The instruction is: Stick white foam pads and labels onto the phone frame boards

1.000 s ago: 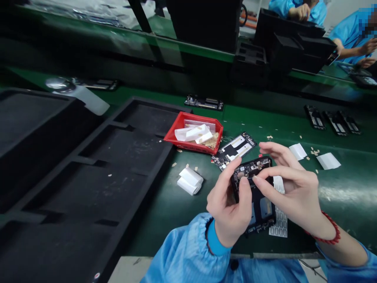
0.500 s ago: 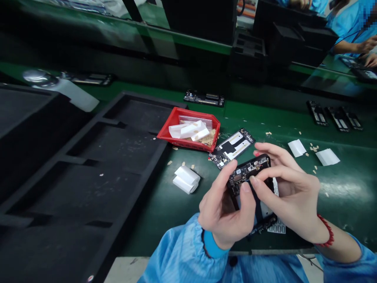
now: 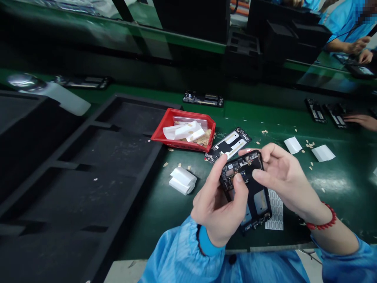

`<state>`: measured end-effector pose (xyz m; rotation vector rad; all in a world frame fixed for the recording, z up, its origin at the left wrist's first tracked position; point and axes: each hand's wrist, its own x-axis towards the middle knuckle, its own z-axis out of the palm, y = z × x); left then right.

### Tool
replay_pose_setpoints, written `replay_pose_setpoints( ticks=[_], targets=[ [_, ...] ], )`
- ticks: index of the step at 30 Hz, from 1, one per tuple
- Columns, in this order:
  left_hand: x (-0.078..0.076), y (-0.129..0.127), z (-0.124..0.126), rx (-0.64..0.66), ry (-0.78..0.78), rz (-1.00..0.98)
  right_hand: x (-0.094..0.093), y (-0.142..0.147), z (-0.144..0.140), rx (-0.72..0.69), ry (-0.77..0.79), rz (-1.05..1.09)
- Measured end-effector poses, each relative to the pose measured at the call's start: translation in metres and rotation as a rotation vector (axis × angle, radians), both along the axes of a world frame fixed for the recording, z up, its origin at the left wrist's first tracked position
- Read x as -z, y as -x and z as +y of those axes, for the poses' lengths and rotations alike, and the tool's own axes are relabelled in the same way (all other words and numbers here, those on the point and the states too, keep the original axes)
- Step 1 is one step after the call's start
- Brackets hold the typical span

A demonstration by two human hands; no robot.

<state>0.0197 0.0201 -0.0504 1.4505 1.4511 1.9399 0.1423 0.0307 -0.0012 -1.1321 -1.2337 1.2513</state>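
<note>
Both of my hands hold a black phone frame (image 3: 249, 188) with an exposed circuit board at its top, just above the green table near its front edge. My left hand (image 3: 219, 206) grips its left side, thumb pressed on the board. My right hand (image 3: 284, 177) holds the upper right edge with its fingertips. Under the frame lies a white sheet of small stickers (image 3: 276, 214). A second phone board (image 3: 228, 144) with white strips lies flat just beyond my hands.
A red bin (image 3: 171, 131) holds white strips and scraps. Folded white pieces (image 3: 182, 181) lie left of my hands. Large black foam trays (image 3: 88, 173) fill the left. More phone boards (image 3: 203, 99) lie farther back. Another person's hand (image 3: 362, 120) reaches in at right.
My hands and the phone frame have shifted a little left and up in view. My right fingers have moved from the board to the frame's right edge. Another person's hand has appeared at right.
</note>
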Motion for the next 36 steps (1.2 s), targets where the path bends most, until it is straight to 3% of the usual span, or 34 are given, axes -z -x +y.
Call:
replay_pose_setpoints(
  ticks=[4,7,9,10,13,16,20,22,25,29,33,36],
  targets=[
    [0.002,0.003,0.005,0.100,0.091,-0.058,0.008,0.008,0.005,0.158,-0.023,0.048],
    [0.002,0.003,0.011,0.449,0.160,-0.203,0.009,0.010,0.015,0.273,-0.076,0.070],
    [0.001,0.001,0.015,0.645,0.157,-0.282,0.005,0.001,0.023,0.227,-0.071,0.106],
    [0.001,0.000,0.017,0.679,0.150,-0.309,0.003,-0.008,0.025,0.185,-0.077,0.101],
    [0.006,0.001,0.023,0.606,0.208,-0.330,0.007,-0.046,0.020,0.178,-0.209,-0.149],
    [0.016,0.006,0.030,0.500,0.412,-0.215,0.031,-0.089,0.001,0.265,-0.251,-0.559],
    [0.025,0.005,0.036,0.421,0.442,-0.036,0.073,-0.115,-0.020,0.197,-0.117,-0.636],
    [0.023,-0.001,0.035,0.452,0.455,0.060,0.080,-0.111,-0.025,0.192,-0.106,-0.607],
    [0.019,-0.011,0.030,0.598,0.490,0.158,0.070,-0.096,-0.029,0.203,-0.128,-0.549],
    [0.015,-0.018,0.022,0.746,0.414,0.199,0.051,-0.084,-0.031,0.209,-0.161,-0.489],
    [0.015,-0.018,0.020,0.719,0.329,0.241,0.045,-0.087,-0.033,0.088,-0.211,-0.501],
    [0.016,-0.017,0.020,0.705,0.320,0.269,0.042,-0.094,-0.033,0.014,-0.284,-0.627]
  ],
)
